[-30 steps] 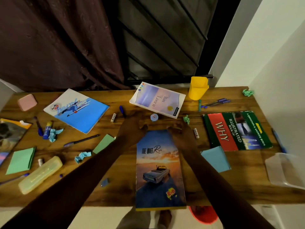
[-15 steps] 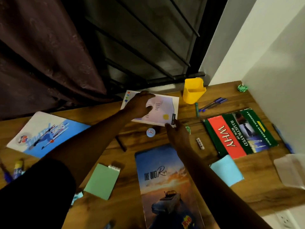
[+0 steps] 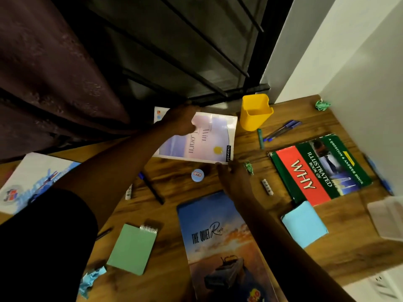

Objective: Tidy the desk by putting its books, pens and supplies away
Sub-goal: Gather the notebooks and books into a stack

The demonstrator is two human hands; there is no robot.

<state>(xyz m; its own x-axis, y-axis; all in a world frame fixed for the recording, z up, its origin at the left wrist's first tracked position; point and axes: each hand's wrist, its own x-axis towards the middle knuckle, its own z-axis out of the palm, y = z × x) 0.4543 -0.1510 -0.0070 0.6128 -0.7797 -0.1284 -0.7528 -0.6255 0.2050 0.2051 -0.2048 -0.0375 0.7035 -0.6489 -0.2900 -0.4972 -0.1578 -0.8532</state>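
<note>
On the desk (image 3: 349, 247) there are four books (image 3: 202, 140) (image 3: 320, 168) (image 3: 224, 247) (image 3: 32, 182), two pads (image 3: 133, 247) (image 3: 304, 223), at least four pens (image 3: 289, 123) (image 3: 297, 123) (image 3: 152, 189) (image 3: 380, 177), one green marker (image 3: 260, 138), three paper balls (image 3: 322, 104) (image 3: 248, 167) (image 3: 91, 277), two small white sticks (image 3: 267, 186) (image 3: 128, 191), one round blue disc (image 3: 197, 174), one yellow cup (image 3: 255, 112) and one clear box (image 3: 390, 214).

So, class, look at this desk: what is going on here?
A person is tidying a cluttered wooden desk. The left hand grips the far side of a pale purple notebook, and the right hand touches its near corner with straight fingers. A yellow cup stands beside it. A green book, a blue book and pens lie not yet put away.
</note>
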